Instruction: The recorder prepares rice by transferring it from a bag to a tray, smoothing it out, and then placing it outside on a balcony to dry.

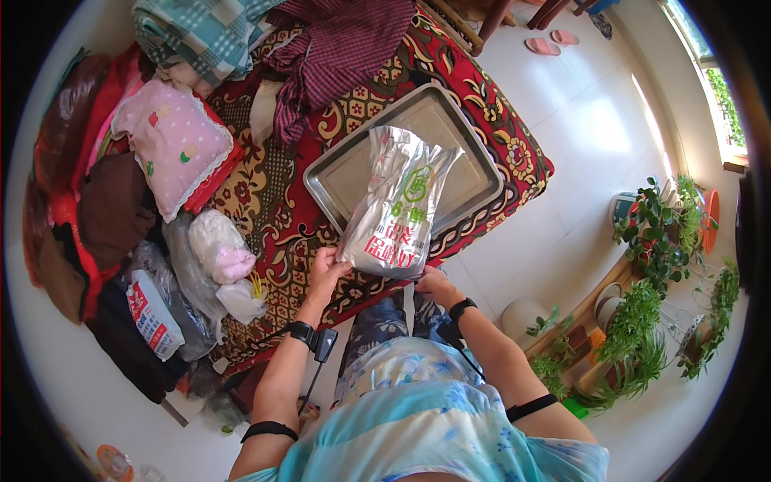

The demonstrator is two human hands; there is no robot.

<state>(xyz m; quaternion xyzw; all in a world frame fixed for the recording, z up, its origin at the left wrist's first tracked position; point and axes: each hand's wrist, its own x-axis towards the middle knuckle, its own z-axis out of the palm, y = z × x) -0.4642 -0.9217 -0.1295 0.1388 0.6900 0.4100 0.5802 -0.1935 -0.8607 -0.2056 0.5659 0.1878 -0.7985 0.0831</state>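
A silvery foil bag point(397, 211) with printed writing lies slantwise over a rectangular metal tray point(467, 208), its lower end reaching past the tray's near edge. My left hand point(327, 271) pinches the bag's lower left corner between thumb and fingers. At the lower right corner, my right hand point(438, 285) grips the bag's edge. The tray rests on a red, black and cream patterned cover point(289, 229). What the bag contains is hidden.
Checked cloths point(343, 54) lie at the cover's far side. A pink pillow point(174, 141), clothes and several plastic bags point(220, 247) crowd the left. Potted plants point(638, 319) line the right wall. Pink slippers point(543, 46) sit on the tiled floor. A wooden chair leg point(494, 27) stands at the top.
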